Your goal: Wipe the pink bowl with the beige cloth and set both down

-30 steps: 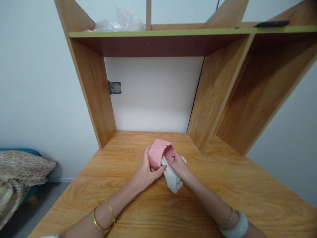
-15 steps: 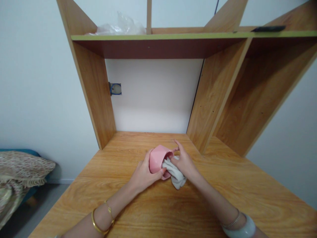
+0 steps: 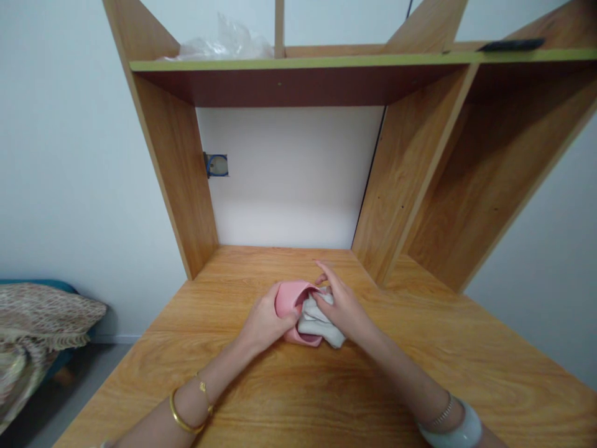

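Note:
A small pink bowl (image 3: 286, 298) lies tipped on its side on the wooden desk (image 3: 298, 386), its mouth turned to the right. My left hand (image 3: 262, 322) is closed round the bowl's left side and holds it. My right hand (image 3: 342, 308) grips a crumpled white cloth (image 3: 314, 323) and presses it into the bowl's mouth, with the index finger stretched out over the rim. Part of the cloth hangs out below the bowl.
The desk has an upright wooden hutch with side panels (image 3: 180, 180) and a shelf (image 3: 298, 62) above. A clear plastic bag (image 3: 224, 43) and a dark flat object (image 3: 510, 45) lie on the shelf. A bed with a patterned blanket (image 3: 32, 317) is at the lower left.
The bowl has been turned and lowered onto its side toward me. My right hand has pushed more of the cloth into the bowl's mouth, so less cloth hangs out.

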The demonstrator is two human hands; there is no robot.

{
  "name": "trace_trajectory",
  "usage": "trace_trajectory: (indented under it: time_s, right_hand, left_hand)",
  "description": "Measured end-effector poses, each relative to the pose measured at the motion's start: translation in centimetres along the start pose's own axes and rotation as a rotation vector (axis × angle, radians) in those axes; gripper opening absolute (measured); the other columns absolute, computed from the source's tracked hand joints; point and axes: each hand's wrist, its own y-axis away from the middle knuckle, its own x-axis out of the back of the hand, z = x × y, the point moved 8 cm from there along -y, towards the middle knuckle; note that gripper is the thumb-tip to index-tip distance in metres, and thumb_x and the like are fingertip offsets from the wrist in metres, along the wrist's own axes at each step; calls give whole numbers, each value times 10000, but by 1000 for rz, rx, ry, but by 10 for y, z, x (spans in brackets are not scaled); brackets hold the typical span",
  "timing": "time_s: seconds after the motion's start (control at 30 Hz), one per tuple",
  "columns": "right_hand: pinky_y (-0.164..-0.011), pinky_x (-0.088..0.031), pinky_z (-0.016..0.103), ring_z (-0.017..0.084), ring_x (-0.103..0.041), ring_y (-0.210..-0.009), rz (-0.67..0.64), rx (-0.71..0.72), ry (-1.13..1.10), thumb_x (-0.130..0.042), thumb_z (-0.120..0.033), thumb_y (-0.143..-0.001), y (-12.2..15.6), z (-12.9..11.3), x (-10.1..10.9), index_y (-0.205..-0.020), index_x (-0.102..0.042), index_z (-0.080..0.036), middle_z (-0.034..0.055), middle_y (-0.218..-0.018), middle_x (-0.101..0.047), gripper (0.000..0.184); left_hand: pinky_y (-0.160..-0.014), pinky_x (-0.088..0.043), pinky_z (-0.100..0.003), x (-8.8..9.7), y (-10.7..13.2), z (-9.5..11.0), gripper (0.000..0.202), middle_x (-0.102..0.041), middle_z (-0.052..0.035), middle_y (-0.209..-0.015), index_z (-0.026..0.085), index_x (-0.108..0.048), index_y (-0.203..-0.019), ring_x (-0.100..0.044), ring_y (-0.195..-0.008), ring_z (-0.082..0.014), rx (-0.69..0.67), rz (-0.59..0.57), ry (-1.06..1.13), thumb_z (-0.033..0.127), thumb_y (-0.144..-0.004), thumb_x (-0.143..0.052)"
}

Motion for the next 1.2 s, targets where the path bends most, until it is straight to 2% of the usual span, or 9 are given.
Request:
trace_trajectory:
  time_s: [0.13,0.2,0.33,0.43,0.57,0.67,0.93,1.1,1.2]
  right_hand:
    - [-528,-426,250,94,-449,-511,31,-117,-101,-480,-279,-770,-3,7,10,-1254,-325,-235,19,-883,-528,510]
    - [-476,-400,227,79,-419,-471,67,-146,-177,-480,-316,-774,-6,9,18,-1240,-339,-234,11,-873,-527,494]
    - [-542,-419,234,115,-496,-574,161,-170,-328,-479,-388,-763,-12,10,33,-1199,-394,-230,-6,-774,-538,472]
    - [-526,-406,235,128,-503,-574,134,-243,-470,-464,-435,-757,-18,11,35,-1210,-383,-234,-25,-680,-534,502]
    - [-508,-400,225,119,-513,-570,111,-310,-621,-552,-429,-690,-25,5,42,-1229,-386,-251,-15,-742,-574,590]
    - [-545,-420,226,117,-537,-597,146,-337,-695,-595,-407,-650,-27,8,53,-1205,-437,-254,-22,-745,-580,598]
    - [-557,-465,240,133,-570,-584,57,-622,-705,-672,-330,-580,12,66,74,-1171,-478,-232,-27,-684,-617,630]
    - [-630,-495,300,196,-628,-707,-51,-686,-599,-636,-377,-644,44,93,100,-1288,-336,-262,23,-778,-655,719]
    - [-643,-502,310,213,-636,-759,-34,-735,-515,-621,-401,-655,61,110,117,-1317,-271,-265,46,-846,-663,762]
  left_hand:
    - [-749,-435,-282,3,-9,-18,332,-642,-84,-944,114,-574,-995,-582,-843,-202,59,73,227,267,-709,-501]
    - [-705,-440,-269,7,-12,-31,324,-653,-80,-883,104,-592,-964,-587,-808,-198,137,129,296,281,-708,-504]
    - [-467,-392,-199,12,-11,-57,265,-603,-16,-572,110,-611,-810,-560,-544,-145,348,203,385,340,-720,-514]
    - [-352,-291,-180,14,-8,-63,272,-493,31,-415,125,-587,-708,-449,-370,-102,396,212,406,376,-743,-486]
    - [-301,-179,-175,14,-6,-66,302,-396,66,-354,147,-532,-626,-310,-283,-64,438,215,440,409,-754,-453]
    - [-300,-154,-171,14,-6,-70,317,-373,76,-362,159,-498,-605,-289,-284,-54,463,218,475,445,-736,-460]
    - [-300,-131,-159,16,-10,-82,340,-357,86,-365,168,-462,-605,-251,-276,-40,500,230,521,480,-733,-426]
    - [-291,-107,-166,14,-10,-83,364,-349,84,-339,179,-432,-551,-231,-253,-38,507,212,537,490,-740,-417]
    - [-287,-107,-168,13,-10,-80,371,-346,82,-330,186,-406,-521,-234,-249,-36,505,198,547,485,-740,-423]
